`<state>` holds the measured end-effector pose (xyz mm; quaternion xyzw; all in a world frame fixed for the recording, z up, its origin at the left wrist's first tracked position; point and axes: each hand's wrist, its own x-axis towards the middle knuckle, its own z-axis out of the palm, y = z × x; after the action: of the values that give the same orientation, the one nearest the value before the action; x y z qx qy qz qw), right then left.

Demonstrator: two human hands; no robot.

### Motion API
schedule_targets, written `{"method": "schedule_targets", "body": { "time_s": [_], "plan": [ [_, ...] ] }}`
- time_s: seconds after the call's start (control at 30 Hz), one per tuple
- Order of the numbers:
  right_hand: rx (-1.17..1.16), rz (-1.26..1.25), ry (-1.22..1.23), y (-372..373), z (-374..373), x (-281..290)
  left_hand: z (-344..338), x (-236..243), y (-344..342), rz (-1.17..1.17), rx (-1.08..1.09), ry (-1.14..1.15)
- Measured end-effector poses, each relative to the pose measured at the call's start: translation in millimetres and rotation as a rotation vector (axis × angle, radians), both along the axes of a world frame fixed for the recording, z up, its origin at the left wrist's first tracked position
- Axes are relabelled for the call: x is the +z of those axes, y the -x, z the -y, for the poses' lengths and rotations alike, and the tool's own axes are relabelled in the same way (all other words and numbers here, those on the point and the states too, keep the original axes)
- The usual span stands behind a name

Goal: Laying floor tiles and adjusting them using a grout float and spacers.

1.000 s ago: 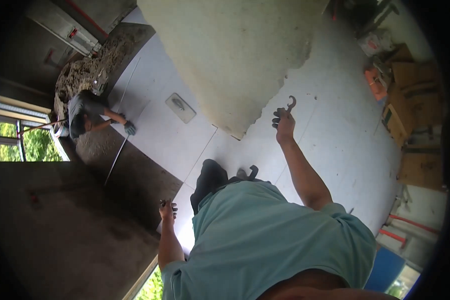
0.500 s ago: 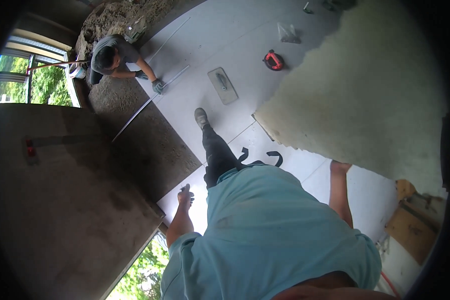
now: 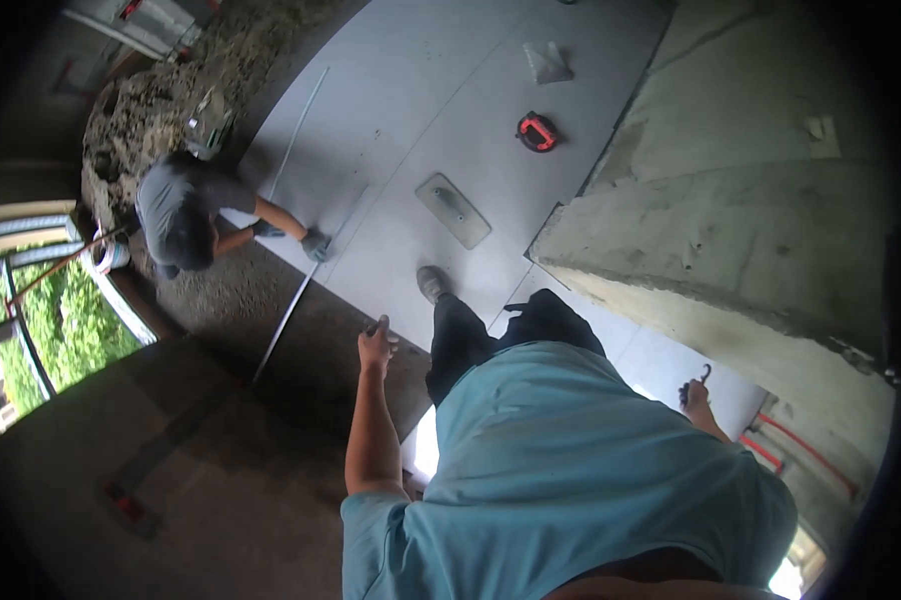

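My left hand (image 3: 376,348) is closed in front of my left side, above the edge between bare mortar and tiles. Its fingers are curled, and a small dark bit shows at the top, too small to name. Off to my right, beside the concrete wall, my right hand (image 3: 696,397) is closed around a dark, hook-shaped thing (image 3: 708,373) that curves up past the fingers. On the grey tiles (image 3: 401,130) ahead lies a rectangular grey float (image 3: 454,211) with a handle on top. Beyond it sits a red and black suction cup lifter (image 3: 539,131).
A co-worker (image 3: 186,205) crouches at the left, gloved hands on a long metal straightedge (image 3: 291,310) crossing tile and mortar. A clear plastic bag (image 3: 548,62) lies farther off. A concrete wall (image 3: 711,250) juts in from the right. Mortar heap (image 3: 136,120) and bucket (image 3: 109,255) stand at far left.
I have stepped forward and turned. My left hand has risen and moved ahead; my right hand has come out from beside the wall, showing the hook-shaped thing. The co-worker leans lower.
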<state>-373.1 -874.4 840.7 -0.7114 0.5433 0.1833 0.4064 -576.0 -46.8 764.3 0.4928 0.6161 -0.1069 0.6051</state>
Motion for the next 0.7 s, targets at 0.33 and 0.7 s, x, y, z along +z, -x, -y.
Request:
{"method": "schedule_targets", "body": {
  "time_s": [0.33, 0.7],
  "plan": [
    [0.445, -0.318, -0.307, -14, -366, -74, -63, -11, -79, 0.058, -0.266, 0.118],
    [0.305, 0.058, -0.790, -259, -512, -212, -193, -11, -377, 0.233, -0.647, -0.280]
  ]
}}
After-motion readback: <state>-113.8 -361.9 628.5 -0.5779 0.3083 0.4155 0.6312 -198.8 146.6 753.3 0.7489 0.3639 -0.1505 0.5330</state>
